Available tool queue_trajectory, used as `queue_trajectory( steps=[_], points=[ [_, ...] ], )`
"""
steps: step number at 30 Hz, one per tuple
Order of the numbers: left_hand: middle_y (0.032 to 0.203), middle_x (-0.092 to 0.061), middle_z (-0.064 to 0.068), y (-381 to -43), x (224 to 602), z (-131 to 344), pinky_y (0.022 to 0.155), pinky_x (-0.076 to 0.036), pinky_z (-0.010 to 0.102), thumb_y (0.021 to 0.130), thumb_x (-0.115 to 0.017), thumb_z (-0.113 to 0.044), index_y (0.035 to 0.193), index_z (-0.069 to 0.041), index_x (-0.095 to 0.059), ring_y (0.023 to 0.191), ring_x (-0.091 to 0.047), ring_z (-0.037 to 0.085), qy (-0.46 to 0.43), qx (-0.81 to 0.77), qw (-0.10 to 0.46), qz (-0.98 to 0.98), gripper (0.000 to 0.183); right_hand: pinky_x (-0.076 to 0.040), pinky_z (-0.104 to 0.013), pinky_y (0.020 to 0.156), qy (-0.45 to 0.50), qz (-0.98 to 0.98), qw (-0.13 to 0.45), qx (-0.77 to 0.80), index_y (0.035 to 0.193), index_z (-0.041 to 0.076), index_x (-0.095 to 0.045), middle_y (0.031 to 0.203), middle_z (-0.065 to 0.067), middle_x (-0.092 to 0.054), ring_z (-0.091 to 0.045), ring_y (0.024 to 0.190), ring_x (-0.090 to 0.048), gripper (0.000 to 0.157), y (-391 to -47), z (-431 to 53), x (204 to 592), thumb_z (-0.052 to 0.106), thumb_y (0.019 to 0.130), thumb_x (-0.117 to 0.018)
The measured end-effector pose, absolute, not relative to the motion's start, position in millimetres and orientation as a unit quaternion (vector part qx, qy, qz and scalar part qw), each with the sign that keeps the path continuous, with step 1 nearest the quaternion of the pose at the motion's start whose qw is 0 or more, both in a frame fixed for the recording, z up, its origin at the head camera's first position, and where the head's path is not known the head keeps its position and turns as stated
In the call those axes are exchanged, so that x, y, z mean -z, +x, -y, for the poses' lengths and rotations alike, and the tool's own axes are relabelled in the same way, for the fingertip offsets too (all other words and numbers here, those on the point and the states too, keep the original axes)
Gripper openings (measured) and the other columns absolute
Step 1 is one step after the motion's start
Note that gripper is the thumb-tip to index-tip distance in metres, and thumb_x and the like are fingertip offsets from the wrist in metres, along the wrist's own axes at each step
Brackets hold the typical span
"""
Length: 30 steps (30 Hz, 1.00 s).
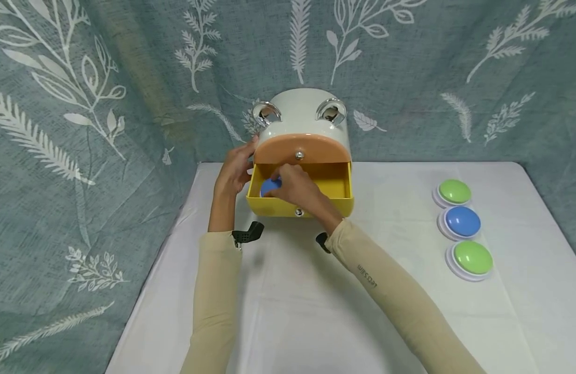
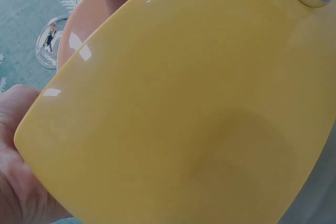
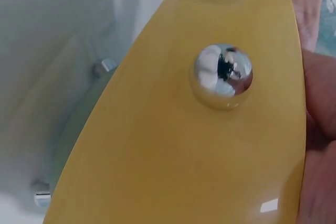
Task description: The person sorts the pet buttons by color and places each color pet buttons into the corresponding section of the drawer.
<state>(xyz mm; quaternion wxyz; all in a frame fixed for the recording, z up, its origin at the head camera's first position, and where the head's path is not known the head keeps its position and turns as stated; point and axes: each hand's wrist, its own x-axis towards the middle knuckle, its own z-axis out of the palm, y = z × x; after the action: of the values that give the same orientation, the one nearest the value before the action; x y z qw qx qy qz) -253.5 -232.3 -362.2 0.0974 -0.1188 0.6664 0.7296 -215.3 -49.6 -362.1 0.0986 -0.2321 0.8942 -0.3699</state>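
Observation:
A white duck-faced box (image 1: 303, 114) has an orange upper drawer front (image 1: 278, 150) with a silver knob. Below it, the yellow drawer (image 1: 334, 205) is pulled out. My right hand (image 1: 297, 186) reaches into its left half, thumb and fingers about a blue domed button (image 1: 267, 187) that they partly cover. At the box's left side, my left hand (image 1: 232, 169) rests against it beside the yellow drawer. In the left wrist view the yellow drawer front (image 2: 173, 108) fills most of the picture, and in the right wrist view its silver knob (image 3: 223, 72) shows close up.
To the right on the white table (image 1: 390, 322) stand a green button (image 1: 454, 191), a blue button (image 1: 463, 222) and another green button (image 1: 473, 257) in a column, each on a white base. A patterned teal curtain (image 1: 400, 104) hangs behind and to the left.

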Motion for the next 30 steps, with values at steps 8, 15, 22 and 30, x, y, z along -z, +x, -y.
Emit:
queue_trajectory(
  steps=[8,15,22,30],
  points=[
    [0.173,-0.031,0.001,-255.5,362.7,227.8,0.124,-0.036,0.057,0.105,-0.058,-0.05,0.161,-0.017,-0.042,0.154,-0.039,0.041,-0.112,-0.73,0.102,-0.666,0.067,-0.043,-0.027,0.073,-0.26,-0.891,0.131,0.348,0.125,0.002,-0.073,0.1,-0.008,-0.07,-0.019,0.081,-0.059,0.032,-216.1,37.1,361.5,0.027,0.106,-0.066],
    [0.174,-0.026,-0.005,-254.9,360.7,231.5,0.126,-0.034,0.055,0.106,-0.055,-0.051,0.162,-0.023,-0.04,0.155,-0.039,0.036,-0.12,-0.72,0.112,-0.674,0.065,-0.056,-0.035,0.084,-0.263,-0.887,-0.032,0.379,0.117,0.002,-0.075,0.109,-0.011,-0.074,-0.023,0.093,-0.067,0.023,-198.0,23.7,353.4,0.019,0.106,-0.064],
    [0.174,-0.027,-0.005,-253.6,359.8,230.6,0.126,-0.035,0.054,0.105,-0.056,-0.051,0.161,-0.023,-0.042,0.154,-0.039,0.036,-0.115,-0.729,0.109,-0.666,0.065,-0.062,-0.04,0.071,-0.18,-0.809,-0.335,0.448,0.098,-0.007,-0.076,0.091,-0.022,-0.076,-0.032,0.078,-0.073,0.019,-187.4,-37.7,337.5,0.008,0.1,-0.064],
    [0.173,-0.03,-0.002,-253.1,361.0,230.1,0.125,-0.036,0.051,0.105,-0.055,-0.053,0.162,-0.022,-0.04,0.151,-0.042,0.034,-0.12,-0.726,0.115,-0.667,0.067,-0.056,-0.057,0.09,-0.026,-0.887,-0.264,0.377,0.117,-0.008,-0.073,0.117,-0.031,-0.072,-0.045,0.104,-0.069,0.027,-192.0,-151.9,358.5,0.008,0.1,-0.06]
  ],
)
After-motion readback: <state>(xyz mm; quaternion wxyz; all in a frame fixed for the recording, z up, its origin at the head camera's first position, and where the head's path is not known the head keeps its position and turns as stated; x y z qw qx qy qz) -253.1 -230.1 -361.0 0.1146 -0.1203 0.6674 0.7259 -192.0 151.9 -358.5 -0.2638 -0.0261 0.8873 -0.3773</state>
